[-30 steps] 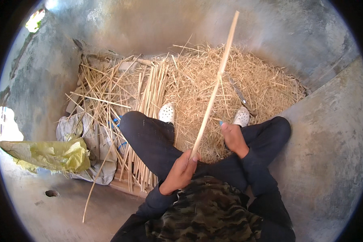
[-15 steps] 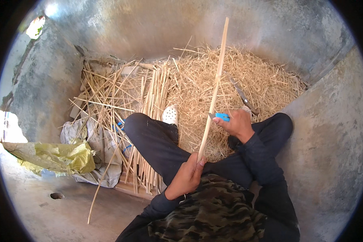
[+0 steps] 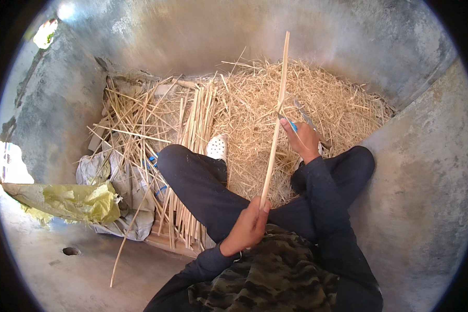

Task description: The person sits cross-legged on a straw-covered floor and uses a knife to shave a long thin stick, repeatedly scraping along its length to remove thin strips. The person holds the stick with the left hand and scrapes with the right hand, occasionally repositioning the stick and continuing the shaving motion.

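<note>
My left hand (image 3: pixel 248 228) is closed around the near end of a long pale bamboo strip (image 3: pixel 272 156), which points up and away from my lap. In my right hand (image 3: pixel 303 139) is a blue utility knife (image 3: pixel 293 126), its blade against the strip's edge about midway along. A thin shaving seems to curl down beside that hand. Beyond it, a larger knife (image 3: pixel 305 114) lies on the heap of shavings (image 3: pixel 343 114), partly hidden by my fingers.
Several split strips (image 3: pixel 195 125) lie in a bundle left of my knee, with more scattered behind. A yellow-green sack (image 3: pixel 83 203) and a whitish sack (image 3: pixel 135 226) lie further left. A white clog (image 3: pixel 217 147) shows by my leg. Grey walls (image 3: pixel 234 31) enclose the space.
My right hand has pushed the knife farther up along the strip, away from me. My left hand has shifted slightly right, still gripping the strip's near end.
</note>
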{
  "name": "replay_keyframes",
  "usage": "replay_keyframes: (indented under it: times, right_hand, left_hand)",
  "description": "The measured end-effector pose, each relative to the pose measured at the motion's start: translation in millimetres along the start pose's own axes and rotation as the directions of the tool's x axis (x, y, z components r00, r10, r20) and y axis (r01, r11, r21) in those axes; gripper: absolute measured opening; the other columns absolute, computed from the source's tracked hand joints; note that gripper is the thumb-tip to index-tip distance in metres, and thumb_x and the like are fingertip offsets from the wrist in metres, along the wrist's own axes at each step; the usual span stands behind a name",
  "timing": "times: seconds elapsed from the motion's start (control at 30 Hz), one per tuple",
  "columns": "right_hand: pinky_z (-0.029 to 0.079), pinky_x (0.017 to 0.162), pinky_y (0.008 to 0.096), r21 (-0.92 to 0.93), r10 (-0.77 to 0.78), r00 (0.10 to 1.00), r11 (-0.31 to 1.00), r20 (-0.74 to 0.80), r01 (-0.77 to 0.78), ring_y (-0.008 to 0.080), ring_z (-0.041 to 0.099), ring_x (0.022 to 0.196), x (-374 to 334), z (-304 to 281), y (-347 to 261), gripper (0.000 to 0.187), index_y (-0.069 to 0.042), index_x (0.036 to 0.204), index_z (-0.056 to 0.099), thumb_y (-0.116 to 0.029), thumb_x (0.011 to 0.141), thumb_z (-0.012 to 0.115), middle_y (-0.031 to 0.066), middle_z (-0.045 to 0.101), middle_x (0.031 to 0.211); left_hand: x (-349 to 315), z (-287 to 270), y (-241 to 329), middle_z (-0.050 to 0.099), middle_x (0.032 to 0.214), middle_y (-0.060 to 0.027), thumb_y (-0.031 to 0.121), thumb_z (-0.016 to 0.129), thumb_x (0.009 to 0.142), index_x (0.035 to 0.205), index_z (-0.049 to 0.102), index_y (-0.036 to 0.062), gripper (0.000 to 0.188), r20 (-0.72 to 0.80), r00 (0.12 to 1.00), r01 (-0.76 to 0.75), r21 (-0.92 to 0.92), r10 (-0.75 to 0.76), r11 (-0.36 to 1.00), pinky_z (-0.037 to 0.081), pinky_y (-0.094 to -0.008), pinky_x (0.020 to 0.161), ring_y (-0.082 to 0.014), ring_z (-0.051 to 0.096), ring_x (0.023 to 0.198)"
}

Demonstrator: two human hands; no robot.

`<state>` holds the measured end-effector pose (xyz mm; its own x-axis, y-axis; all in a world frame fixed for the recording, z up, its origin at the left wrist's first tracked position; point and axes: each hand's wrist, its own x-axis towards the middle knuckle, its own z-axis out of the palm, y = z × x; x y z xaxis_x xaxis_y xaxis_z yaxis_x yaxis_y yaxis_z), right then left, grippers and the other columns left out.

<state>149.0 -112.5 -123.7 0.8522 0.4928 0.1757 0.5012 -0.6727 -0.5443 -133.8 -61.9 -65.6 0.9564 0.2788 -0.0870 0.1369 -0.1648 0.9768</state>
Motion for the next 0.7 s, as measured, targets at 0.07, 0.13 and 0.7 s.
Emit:
replay_keyframes:
  times: [0.07, 0.13, 0.7]
  right_hand:
    - [0.042, 0.052, 0.0454, 0.043, 0.009, 0.993, 0.999, 0.122, -0.014, 0.0343, 0.056, 0.051, -6.9, -12.3, -3.0, 0.071, -0.002, 0.06, 0.062, -0.063, 0.09, 0.043, 0.0178, 0.053, 0.051]
    - [0.043, 0.052, 0.0452, 0.133, -0.082, 0.966, 0.99, 0.245, 0.05, 0.0352, 0.058, 0.052, -31.3, -32.9, -26.1, 0.068, -0.002, 0.06, 0.061, -0.061, 0.09, 0.045, 0.0184, 0.054, 0.052]
    - [0.045, 0.048, 0.0419, -0.055, -0.294, 0.955, 0.955, -0.05, 0.291, 0.0304, 0.059, 0.049, -29.2, -29.6, -24.8, 0.072, -0.008, 0.062, 0.066, -0.075, 0.08, 0.047, 0.0127, 0.055, 0.049]
  left_hand:
    - [1.7, -1.4, -9.3, 0.039, 0.065, 0.0022, 0.019, 0.039, 0.102, 0.112, 0.048, 0.0027, 0.021, 0.008, 0.999, 0.047, -0.087, -0.047, 0.995, 0.033, -0.0248, 0.052, -0.007, 0.037, 0.057]
    - [0.5, -7.2, -10.8, 0.037, 0.067, 0.006, 0.02, 0.039, 0.102, 0.121, 0.049, 0.0025, 0.027, 0.004, 0.995, 0.097, -0.166, -0.098, 0.981, 0.032, -0.0219, 0.053, -0.0033, 0.035, 0.059]
    - [-2.3, -18.9, 25.8, 0.038, 0.06, -0.0016, 0.013, 0.041, 0.1, 0.128, 0.045, 0.0031, 0.031, 0.016, 0.999, -0.049, 0.101, 0.048, 0.994, 0.03, -0.0268, 0.051, -0.0083, 0.036, 0.054]
